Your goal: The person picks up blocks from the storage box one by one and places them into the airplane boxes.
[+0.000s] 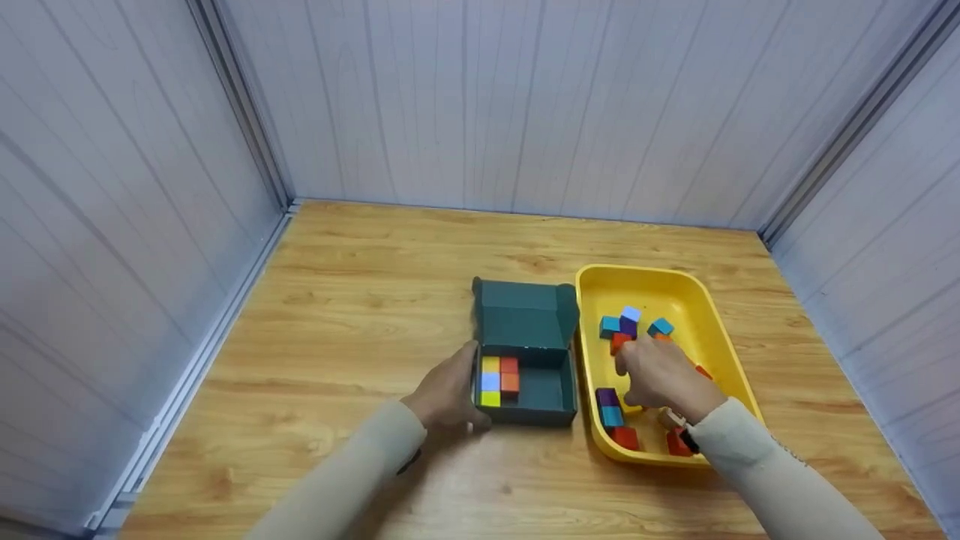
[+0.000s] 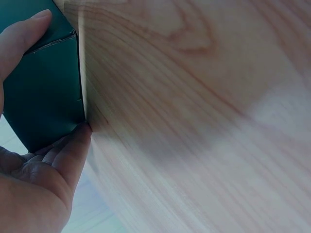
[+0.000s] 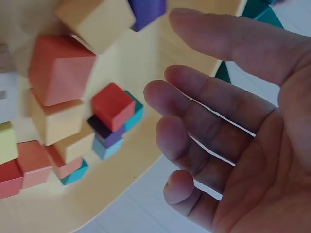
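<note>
A dark green box (image 1: 544, 382) stands on the table with its lid (image 1: 525, 315) folded back. Colored cubes (image 1: 490, 382) in yellow, lavender, red and orange fill its left part in two columns. My left hand (image 1: 448, 386) grips the box by its left side; in the left wrist view, the thumb and the fingers (image 2: 70, 158) press on different sides. Over the yellow tray (image 1: 645, 285), my right hand (image 1: 667, 375) has its fingers loosely bent and spread from the thumb, holding nothing. A red cube (image 3: 112, 107) lies beyond the fingertips in the right wrist view.
Loose cubes lie scattered in the tray, among them a blue one (image 1: 661, 327), a lavender one (image 1: 630, 314) and a red one (image 1: 625, 437). The tray stands right beside the box. Pale panel walls (image 1: 487, 105) enclose the wooden table (image 1: 360, 300) at the back and sides.
</note>
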`<state>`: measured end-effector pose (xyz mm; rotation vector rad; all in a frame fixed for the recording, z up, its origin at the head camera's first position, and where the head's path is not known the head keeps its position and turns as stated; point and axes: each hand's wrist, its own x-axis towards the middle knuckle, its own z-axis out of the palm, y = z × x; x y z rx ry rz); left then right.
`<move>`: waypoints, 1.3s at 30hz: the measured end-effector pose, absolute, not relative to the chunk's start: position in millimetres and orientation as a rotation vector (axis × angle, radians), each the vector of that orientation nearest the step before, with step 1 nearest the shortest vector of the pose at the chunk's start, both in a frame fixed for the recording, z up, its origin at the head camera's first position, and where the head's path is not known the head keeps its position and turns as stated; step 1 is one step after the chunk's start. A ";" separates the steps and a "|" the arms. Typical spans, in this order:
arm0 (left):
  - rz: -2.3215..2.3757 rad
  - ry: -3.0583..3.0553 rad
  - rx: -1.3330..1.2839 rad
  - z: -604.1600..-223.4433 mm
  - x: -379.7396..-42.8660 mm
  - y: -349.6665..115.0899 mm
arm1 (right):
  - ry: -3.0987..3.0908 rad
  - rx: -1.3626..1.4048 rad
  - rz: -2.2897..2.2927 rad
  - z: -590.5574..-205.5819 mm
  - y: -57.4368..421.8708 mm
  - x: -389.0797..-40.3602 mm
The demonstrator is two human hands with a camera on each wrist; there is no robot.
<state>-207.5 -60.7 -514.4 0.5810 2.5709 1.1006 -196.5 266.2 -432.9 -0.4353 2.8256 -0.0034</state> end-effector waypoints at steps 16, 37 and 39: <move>1.102 2.586 0.616 -516.7 -207.7 -62.6 | 2.953 -0.691 0.172 -459.7 274.5 -185.9; 1.096 2.576 0.583 -515.5 -208.2 -61.9 | 2.899 -0.677 0.239 -453.8 273.5 -184.2; 1.098 2.580 0.585 -515.3 -207.8 -62.0 | 2.909 -0.698 0.269 -448.4 273.3 -183.6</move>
